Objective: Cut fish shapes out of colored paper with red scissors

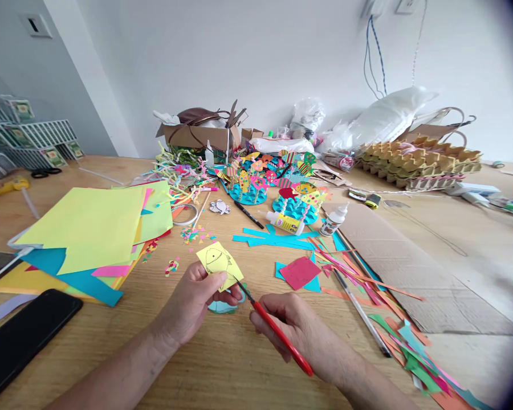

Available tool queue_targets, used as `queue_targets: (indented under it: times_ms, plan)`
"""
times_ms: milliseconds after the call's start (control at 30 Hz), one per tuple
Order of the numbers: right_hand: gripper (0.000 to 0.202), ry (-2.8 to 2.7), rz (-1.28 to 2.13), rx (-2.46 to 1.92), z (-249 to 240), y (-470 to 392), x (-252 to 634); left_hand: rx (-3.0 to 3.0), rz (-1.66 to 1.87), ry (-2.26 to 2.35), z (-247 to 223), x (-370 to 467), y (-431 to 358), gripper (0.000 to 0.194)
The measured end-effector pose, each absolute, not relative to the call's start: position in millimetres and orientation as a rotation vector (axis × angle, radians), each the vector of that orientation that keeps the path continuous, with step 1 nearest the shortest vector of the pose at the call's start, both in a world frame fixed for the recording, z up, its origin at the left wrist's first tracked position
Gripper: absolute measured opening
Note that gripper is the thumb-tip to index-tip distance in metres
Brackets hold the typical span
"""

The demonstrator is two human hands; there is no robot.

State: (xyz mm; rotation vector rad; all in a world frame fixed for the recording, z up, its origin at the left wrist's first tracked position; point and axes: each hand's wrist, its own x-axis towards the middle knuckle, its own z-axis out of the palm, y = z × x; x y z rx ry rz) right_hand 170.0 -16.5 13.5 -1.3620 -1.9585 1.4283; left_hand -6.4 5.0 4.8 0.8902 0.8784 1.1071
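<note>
Scissors (277, 332) with red handles lie in your right hand (297, 324) in the head view, the fingers wrapped around the handles and clamped on them. The dark blades point up and to the left, their tip at the lower right edge of a yellow paper piece (216, 259); whether they stand apart or together, you cannot tell. Your left hand (192, 296) pinches this piece by its lower edge, thumb on top and fingers beneath, above the front middle of the table (214, 370). Drawn on the paper in dark line is a fish, its head toward the upper left. Partly hidden behind your left fingers, a light blue shape (222, 308) rests on the wood. To the right, a crimson paper piece (300, 273) overlaps a blue one (279, 270). Beyond lie a black marker (248, 214) and a glue bottle with a yellow label (287, 222), on its side. A phone (32, 344) is at your lower left, near stacked sheets topped with yellow (98, 219); a pen (361, 313) lies slanted beyond your right hand.
</note>
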Motion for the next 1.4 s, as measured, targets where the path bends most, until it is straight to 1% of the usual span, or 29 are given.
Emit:
queue_targets:
  times_ms: [433,800,1400]
  plan:
    - [0.029,-1.960,1.455,-1.339,11.2,-16.4,171.7,0.926,1.066,0.844,4.0,-9.6,6.8,0.008]
    - [0.024,-1.942,1.513,-1.333,16.6,-17.7,170.4,0.911,1.056,0.828,7.2,-10.5,6.8,0.007]
    - [0.026,-1.994,1.452,-1.337,18.0,-16.0,168.7,0.928,0.976,0.817,9.6,-14.5,10.6,0.010]
